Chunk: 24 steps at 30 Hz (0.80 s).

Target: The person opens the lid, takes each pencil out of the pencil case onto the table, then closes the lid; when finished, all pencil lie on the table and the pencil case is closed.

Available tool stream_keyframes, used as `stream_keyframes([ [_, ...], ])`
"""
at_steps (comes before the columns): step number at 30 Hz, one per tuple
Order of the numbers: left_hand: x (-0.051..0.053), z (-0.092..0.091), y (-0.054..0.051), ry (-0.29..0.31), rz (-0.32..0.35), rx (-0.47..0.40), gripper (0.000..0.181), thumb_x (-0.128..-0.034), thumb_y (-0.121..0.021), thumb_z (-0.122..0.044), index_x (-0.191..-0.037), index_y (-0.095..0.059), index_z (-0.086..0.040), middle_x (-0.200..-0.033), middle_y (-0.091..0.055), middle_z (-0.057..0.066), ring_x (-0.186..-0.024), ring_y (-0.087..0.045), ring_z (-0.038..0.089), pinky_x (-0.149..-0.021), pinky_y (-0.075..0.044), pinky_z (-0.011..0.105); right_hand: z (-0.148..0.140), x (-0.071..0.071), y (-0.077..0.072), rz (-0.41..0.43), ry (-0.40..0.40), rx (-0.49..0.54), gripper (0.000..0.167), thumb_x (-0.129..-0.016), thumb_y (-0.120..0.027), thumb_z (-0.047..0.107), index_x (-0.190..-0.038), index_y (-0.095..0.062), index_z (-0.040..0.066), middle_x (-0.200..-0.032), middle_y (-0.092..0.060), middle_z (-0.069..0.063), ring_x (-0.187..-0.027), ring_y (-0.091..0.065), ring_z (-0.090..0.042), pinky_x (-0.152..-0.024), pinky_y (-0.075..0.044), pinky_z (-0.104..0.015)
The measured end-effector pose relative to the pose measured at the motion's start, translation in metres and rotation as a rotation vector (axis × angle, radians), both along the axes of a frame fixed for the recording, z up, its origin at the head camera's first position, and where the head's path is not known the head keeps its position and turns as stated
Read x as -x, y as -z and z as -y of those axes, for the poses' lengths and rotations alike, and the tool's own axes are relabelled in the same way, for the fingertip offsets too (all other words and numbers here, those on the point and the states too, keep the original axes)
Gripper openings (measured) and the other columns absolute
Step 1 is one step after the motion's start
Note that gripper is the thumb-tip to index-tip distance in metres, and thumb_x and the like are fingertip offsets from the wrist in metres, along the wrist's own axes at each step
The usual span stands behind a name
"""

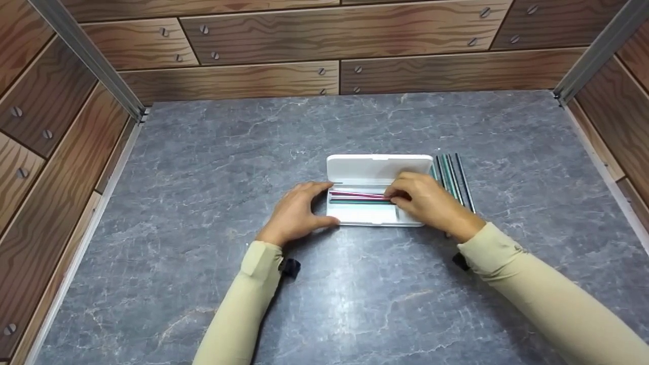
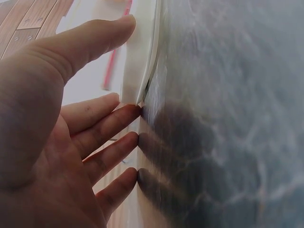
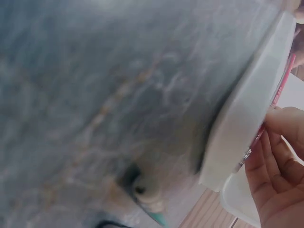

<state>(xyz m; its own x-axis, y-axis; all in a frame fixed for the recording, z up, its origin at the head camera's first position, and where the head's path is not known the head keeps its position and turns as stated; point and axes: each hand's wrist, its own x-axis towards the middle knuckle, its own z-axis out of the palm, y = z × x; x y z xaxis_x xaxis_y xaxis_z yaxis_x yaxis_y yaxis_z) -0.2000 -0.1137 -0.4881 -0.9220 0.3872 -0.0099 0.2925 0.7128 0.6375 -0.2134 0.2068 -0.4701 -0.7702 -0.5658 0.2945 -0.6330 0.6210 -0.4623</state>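
Note:
A white pencil case (image 1: 365, 215) lies on the table with its lid (image 1: 375, 168) raised at the back. Inside are several pencils, among them a dark green pencil (image 1: 355, 202). My left hand (image 1: 296, 213) spans the case's left end, thumb at the front corner, index finger at the back; in the left wrist view its fingers are nearly straight and touch the case wall (image 2: 140, 47). Over the case's right half, my right hand (image 1: 418, 197) pinches a pinkish-red pencil (image 3: 280, 90) between thumb and fingers. The right hand hides part of the case's right side.
Several dark and green pencils (image 1: 448, 175) lie side by side on the grey marbled table (image 1: 228, 137), just right of the case and partly behind the right hand. Wood-patterned panels (image 1: 324, 38) and metal posts (image 1: 91, 56) bound the table.

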Motion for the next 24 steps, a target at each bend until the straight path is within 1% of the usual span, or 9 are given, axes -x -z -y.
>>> stream_keyframes([
  [4,0.000,0.000,-0.001,-0.001,-0.003,0.002,0.087,-0.0877,-0.096,-0.043,-0.162,-0.060,-0.015,-0.163,-0.064,0.010,-0.156,-0.055,0.034,-0.134,-0.041,0.055,-0.004,-0.006,-0.008,0.027,0.017,0.084,0.015,-0.094,-0.083,-0.005,-0.105,-0.085,0.005,-0.097,-0.081,-0.009,-0.087,-0.075,-0.020,-0.080,-0.066,-0.035],
  [7,0.000,-0.001,0.000,-0.002,-0.005,0.002,0.087,-0.0877,-0.096,-0.044,-0.162,-0.060,-0.016,-0.162,-0.064,0.010,-0.156,-0.055,0.033,-0.134,-0.041,0.055,-0.010,-0.012,-0.016,0.058,0.050,0.155,0.018,-0.094,-0.084,-0.005,-0.107,-0.087,0.007,-0.100,-0.083,-0.006,-0.088,-0.075,-0.015,-0.083,-0.065,-0.024],
  [12,0.000,-0.001,0.000,-0.004,0.007,0.004,0.088,-0.0875,-0.096,-0.044,-0.163,-0.060,-0.017,-0.164,-0.063,0.010,-0.157,-0.054,0.034,-0.135,-0.040,0.055,-0.030,-0.022,-0.034,0.093,0.157,0.275,0.023,-0.092,-0.084,-0.008,-0.109,-0.087,0.006,-0.105,-0.084,-0.011,-0.094,-0.071,0.000,-0.087,-0.058,-0.007],
  [14,0.000,-0.001,0.000,-0.005,0.010,0.006,0.088,-0.0877,-0.096,-0.045,-0.163,-0.059,-0.017,-0.164,-0.063,0.010,-0.157,-0.054,0.034,-0.135,-0.040,0.055,-0.043,-0.023,-0.041,0.112,0.238,0.325,0.022,-0.093,-0.084,-0.007,-0.112,-0.086,0.004,-0.107,-0.084,-0.013,-0.094,-0.070,0.005,-0.086,-0.057,-0.005],
  [15,0.000,-0.001,-0.001,-0.006,0.010,0.008,0.088,-0.0878,-0.096,-0.045,-0.163,-0.059,-0.017,-0.164,-0.063,0.010,-0.157,-0.054,0.034,-0.135,-0.040,0.055,-0.051,-0.023,-0.044,0.124,0.285,0.348,0.021,-0.094,-0.084,-0.006,-0.113,-0.086,0.003,-0.107,-0.085,-0.010,-0.093,-0.070,0.006,-0.085,-0.057,-0.005],
  [19,-0.001,-0.002,-0.002,-0.008,0.013,0.015,0.089,-0.0878,-0.096,-0.045,-0.163,-0.059,-0.017,-0.165,-0.063,0.010,-0.157,-0.054,0.034,-0.136,-0.039,0.055,-0.084,-0.020,-0.046,0.191,0.503,0.414,0.021,-0.098,-0.083,0.000,-0.118,-0.084,-0.004,-0.094,-0.080,0.019,-0.084,-0.069,0.011,-0.076,-0.057,-0.005],
  [22,-0.001,-0.002,-0.002,-0.008,0.009,0.011,0.089,-0.0877,-0.096,-0.044,-0.163,-0.059,-0.016,-0.165,-0.063,0.010,-0.157,-0.054,0.034,-0.135,-0.040,0.056,-0.107,-0.020,-0.038,0.241,0.648,0.372,0.025,-0.099,-0.082,0.005,-0.121,-0.083,-0.005,-0.085,-0.070,0.036,-0.075,-0.065,0.015,-0.067,-0.055,-0.006],
  [23,-0.001,-0.002,-0.002,-0.007,0.006,0.009,0.088,-0.0877,-0.097,-0.044,-0.163,-0.060,-0.016,-0.165,-0.063,0.010,-0.157,-0.054,0.034,-0.135,-0.040,0.056,-0.113,-0.021,-0.034,0.255,0.688,0.345,0.025,-0.099,-0.082,0.007,-0.121,-0.083,-0.005,-0.082,-0.068,0.038,-0.072,-0.064,0.015,-0.064,-0.054,-0.007],
  [24,-0.001,-0.002,-0.001,-0.007,0.001,0.005,0.088,-0.0876,-0.097,-0.044,-0.162,-0.060,-0.015,-0.164,-0.063,0.009,-0.156,-0.055,0.034,-0.134,-0.041,0.056,-0.118,-0.022,-0.030,0.266,0.719,0.310,0.025,-0.099,-0.082,0.008,-0.121,-0.083,-0.005,-0.082,-0.072,0.033,-0.070,-0.062,0.015,-0.063,-0.053,-0.008],
])
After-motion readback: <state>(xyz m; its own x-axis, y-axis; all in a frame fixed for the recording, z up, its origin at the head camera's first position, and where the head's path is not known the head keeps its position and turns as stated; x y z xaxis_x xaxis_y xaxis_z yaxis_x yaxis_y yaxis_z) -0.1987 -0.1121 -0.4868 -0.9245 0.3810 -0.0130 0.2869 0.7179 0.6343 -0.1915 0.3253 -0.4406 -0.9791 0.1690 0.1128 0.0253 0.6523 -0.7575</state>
